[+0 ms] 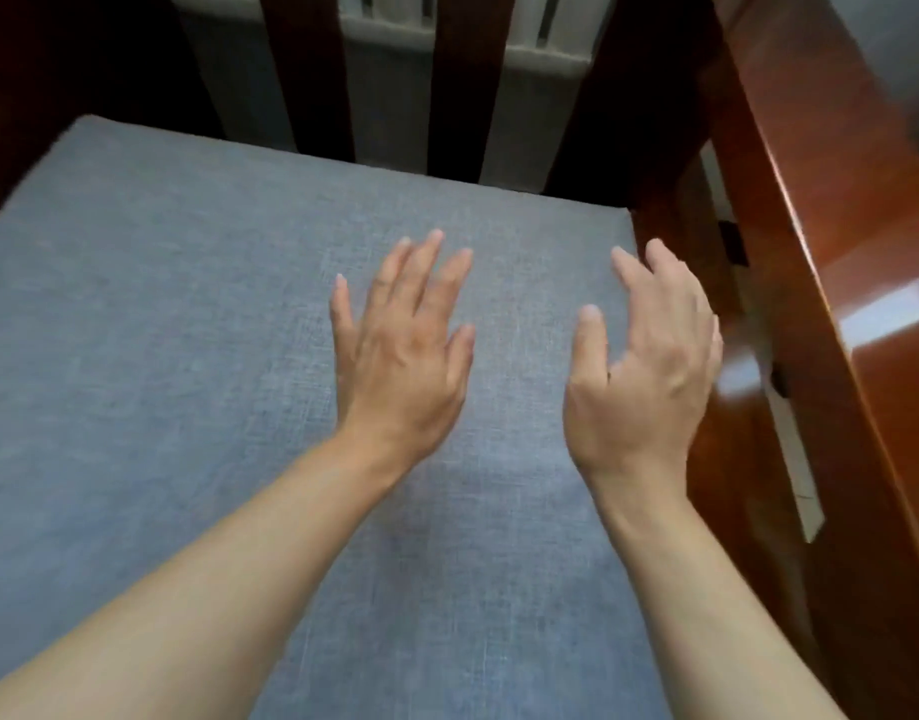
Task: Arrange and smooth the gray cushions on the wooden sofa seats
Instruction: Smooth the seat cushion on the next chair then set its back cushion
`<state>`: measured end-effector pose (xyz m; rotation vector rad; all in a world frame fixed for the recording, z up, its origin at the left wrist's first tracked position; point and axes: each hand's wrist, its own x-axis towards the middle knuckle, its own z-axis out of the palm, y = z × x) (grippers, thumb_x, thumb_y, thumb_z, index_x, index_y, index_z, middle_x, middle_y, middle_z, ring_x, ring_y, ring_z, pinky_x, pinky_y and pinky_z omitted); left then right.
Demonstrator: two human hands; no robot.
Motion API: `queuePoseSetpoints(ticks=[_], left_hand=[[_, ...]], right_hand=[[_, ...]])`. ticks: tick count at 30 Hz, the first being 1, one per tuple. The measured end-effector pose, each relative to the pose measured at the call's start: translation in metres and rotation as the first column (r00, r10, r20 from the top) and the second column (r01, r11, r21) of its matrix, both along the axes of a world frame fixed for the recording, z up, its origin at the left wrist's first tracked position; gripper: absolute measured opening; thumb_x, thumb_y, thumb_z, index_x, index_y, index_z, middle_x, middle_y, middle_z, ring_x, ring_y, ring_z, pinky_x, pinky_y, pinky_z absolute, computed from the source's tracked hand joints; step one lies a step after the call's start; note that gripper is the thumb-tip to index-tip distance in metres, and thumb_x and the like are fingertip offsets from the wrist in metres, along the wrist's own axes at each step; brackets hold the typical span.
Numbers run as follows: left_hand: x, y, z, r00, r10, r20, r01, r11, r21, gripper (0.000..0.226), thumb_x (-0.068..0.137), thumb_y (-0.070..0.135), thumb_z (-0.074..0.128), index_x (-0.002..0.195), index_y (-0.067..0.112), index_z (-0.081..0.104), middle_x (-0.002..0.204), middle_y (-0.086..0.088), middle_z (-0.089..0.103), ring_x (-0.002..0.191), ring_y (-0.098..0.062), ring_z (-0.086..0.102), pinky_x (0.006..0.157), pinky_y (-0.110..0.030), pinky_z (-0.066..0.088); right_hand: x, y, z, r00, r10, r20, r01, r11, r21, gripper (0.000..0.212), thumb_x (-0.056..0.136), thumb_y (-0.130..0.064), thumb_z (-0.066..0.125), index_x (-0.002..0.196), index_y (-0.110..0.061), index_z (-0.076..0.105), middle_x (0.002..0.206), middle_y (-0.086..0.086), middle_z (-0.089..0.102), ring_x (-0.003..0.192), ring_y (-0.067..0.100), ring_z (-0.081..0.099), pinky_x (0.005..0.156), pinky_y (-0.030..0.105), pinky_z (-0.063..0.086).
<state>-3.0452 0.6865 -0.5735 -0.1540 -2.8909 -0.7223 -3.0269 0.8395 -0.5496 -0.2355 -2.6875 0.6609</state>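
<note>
Gray cushion (187, 356) fills the seat; I see my left hand (402, 350) and right hand (647, 366) above it, fingers released, the right near the wooden armrest (810, 200).

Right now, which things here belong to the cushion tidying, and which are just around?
Part of the job: the gray woven fabric cushion, left hand, right hand, glossy reddish-brown wooden sofa armrest.

Just around: the white ribbed radiator behind the dark backrest slats.

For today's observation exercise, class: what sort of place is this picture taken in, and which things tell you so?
Probably a room in a home, perhaps a living room. A gray cushion lies on a polished wooden sofa with an armrest and back slats, and what looks like a white radiator stands behind.
</note>
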Motion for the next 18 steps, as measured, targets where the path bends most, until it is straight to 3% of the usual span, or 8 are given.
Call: queuePoseSetpoints(ticks=[3, 5, 8, 10, 12, 15, 16, 18], left_hand=[[0.051, -0.039, -0.042, 0.944, -0.06, 0.324, 0.133, 0.969, -0.207, 0.068, 0.086, 0.058, 0.016, 0.151, 0.037, 0.012, 0.16, 0.008, 0.006, 0.147, -0.014, 0.002, 0.113, -0.057, 0.005], [0.045, -0.057, -0.047, 0.915, -0.083, 0.395, 0.177, 0.962, -0.206, 0.063, 0.093, 0.057, 0.021, 0.151, 0.037, 0.011, 0.161, 0.01, -0.001, 0.147, -0.012, -0.004, 0.114, -0.053, 0.003], [0.019, -0.104, -0.006, 0.983, 0.125, 0.134, -0.117, 0.991, -0.064, 0.054, 0.098, 0.034, 0.037, 0.149, 0.023, 0.027, 0.16, 0.001, 0.012, 0.147, -0.015, 0.007, 0.114, -0.051, 0.003], [0.026, -0.159, -0.009, 0.947, 0.317, -0.057, -0.318, 0.948, 0.003, 0.057, 0.091, 0.034, 0.04, 0.146, 0.021, 0.036, 0.157, -0.001, 0.024, 0.145, -0.021, 0.018, 0.112, -0.057, 0.007], [0.061, -0.21, -0.033, 0.939, 0.338, 0.063, -0.324, 0.932, -0.163, 0.064, 0.087, 0.047, 0.034, 0.148, 0.027, 0.032, 0.158, 0.002, 0.02, 0.145, -0.024, 0.018, 0.11, -0.062, 0.012], [0.075, -0.244, -0.05, 0.889, 0.272, 0.37, -0.168, 0.942, -0.29, 0.064, 0.091, 0.057, 0.027, 0.151, 0.036, 0.017, 0.161, 0.007, 0.003, 0.147, -0.018, 0.004, 0.113, -0.057, 0.008], [0.069, -0.248, -0.041, 0.892, 0.244, 0.381, -0.152, 0.955, -0.256, 0.061, 0.095, 0.052, 0.031, 0.151, 0.035, 0.015, 0.161, 0.008, -0.001, 0.147, -0.015, -0.001, 0.114, -0.053, 0.004], [0.059, -0.271, -0.007, 0.914, 0.326, 0.241, -0.301, 0.944, -0.135, 0.056, 0.099, 0.037, 0.039, 0.151, 0.026, 0.021, 0.161, 0.006, 0.005, 0.147, -0.012, 0.001, 0.115, -0.049, 0.002]], right_hand=[[0.037, -0.039, -0.057, 0.897, 0.1, 0.43, -0.201, 0.959, 0.198, 0.071, 0.089, -0.056, 0.029, 0.153, -0.028, 0.015, 0.161, 0.01, 0.007, 0.147, 0.03, 0.0, 0.118, 0.053, 0.002], [0.011, -0.06, -0.057, 0.783, 0.201, 0.588, -0.372, 0.91, 0.185, 0.07, 0.091, -0.053, 0.041, 0.152, -0.028, 0.017, 0.161, 0.011, -0.003, 0.147, 0.03, -0.007, 0.118, 0.049, -0.003], [-0.04, -0.112, 0.01, 0.903, 0.379, 0.204, -0.387, 0.922, 0.002, 0.054, 0.093, -0.03, 0.053, 0.145, -0.022, 0.037, 0.159, 0.007, 0.014, 0.147, 0.023, 0.007, 0.119, 0.045, 0.001], [-0.033, -0.15, 0.011, 0.955, 0.268, -0.127, -0.286, 0.946, -0.15, 0.049, 0.092, -0.026, 0.049, 0.14, -0.019, 0.046, 0.153, 0.004, 0.032, 0.144, 0.021, 0.023, 0.118, 0.048, 0.013], [0.007, -0.198, -0.027, 0.911, 0.41, -0.04, -0.411, 0.911, -0.02, 0.058, 0.089, -0.038, 0.042, 0.144, -0.02, 0.038, 0.155, 0.005, 0.03, 0.143, 0.027, 0.026, 0.115, 0.052, 0.02], [0.019, -0.248, -0.065, 0.703, 0.514, 0.491, -0.651, 0.743, 0.155, 0.069, 0.088, -0.055, 0.031, 0.149, -0.025, 0.026, 0.16, 0.007, 0.012, 0.146, 0.031, 0.012, 0.117, 0.049, 0.009], [0.01, -0.262, -0.054, 0.679, 0.531, 0.508, -0.664, 0.739, 0.116, 0.064, 0.092, -0.048, 0.038, 0.149, -0.023, 0.026, 0.16, 0.008, 0.01, 0.147, 0.029, 0.009, 0.118, 0.045, 0.007], [-0.014, -0.298, -0.003, 0.739, 0.642, 0.204, -0.657, 0.754, 0.007, 0.053, 0.093, -0.024, 0.049, 0.144, -0.018, 0.038, 0.157, 0.009, 0.022, 0.145, 0.026, 0.016, 0.117, 0.044, 0.009]])
